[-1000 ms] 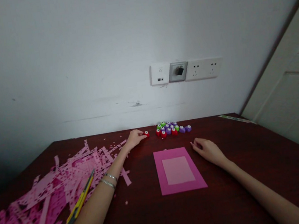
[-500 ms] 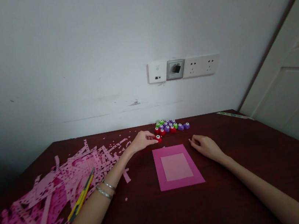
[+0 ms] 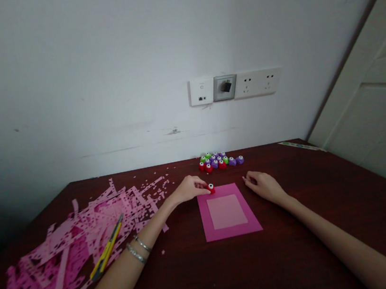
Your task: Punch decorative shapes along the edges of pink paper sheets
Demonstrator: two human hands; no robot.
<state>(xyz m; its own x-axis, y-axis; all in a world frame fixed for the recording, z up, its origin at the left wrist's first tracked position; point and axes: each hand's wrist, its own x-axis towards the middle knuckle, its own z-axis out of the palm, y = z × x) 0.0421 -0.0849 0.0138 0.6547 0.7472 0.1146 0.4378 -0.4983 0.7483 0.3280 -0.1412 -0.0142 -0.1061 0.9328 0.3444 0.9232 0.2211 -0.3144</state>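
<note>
And here we are at a dark reddish-brown worktop (image 3: 182,275), its far edge up against a pale wall (image 3: 96,72) marked by a dark scuff (image 3: 174,131) and a faint horizontal line. The left hand (image 3: 190,189) has a red craft punch (image 3: 211,189) pinched in its fingers, right at the far edge of a magenta sheet (image 3: 207,216), near the left corner; whether punch and sheet touch, I can't tell. A smaller pale pink sheet (image 3: 227,211) lies on top of the magenta. Over to the right hand (image 3: 263,186): resting beside the sheet, fingers loosely curled, though I can't tell if they close fully. Behind, a cluster of craft punches (image 3: 214,163) in red, green and purple bunches up near the wall. Out left, a big tangle of pink paper strips (image 3: 109,211), full of punched holes, with a yellow utility knife (image 3: 107,250) lying across it, and paper bits scattered nearby. 2 bangles (image 3: 135,253) circle the left forearm. Up on the wall, 3 plates sit in a row: a network plate (image 3: 201,91), a grey-framed plate (image 3: 224,87) with something black in it, and a white socket plate (image 3: 257,83). Far right, a panelled door (image 3: 382,108) slants past a narrow printed strip (image 3: 303,146) on the worktop.
</note>
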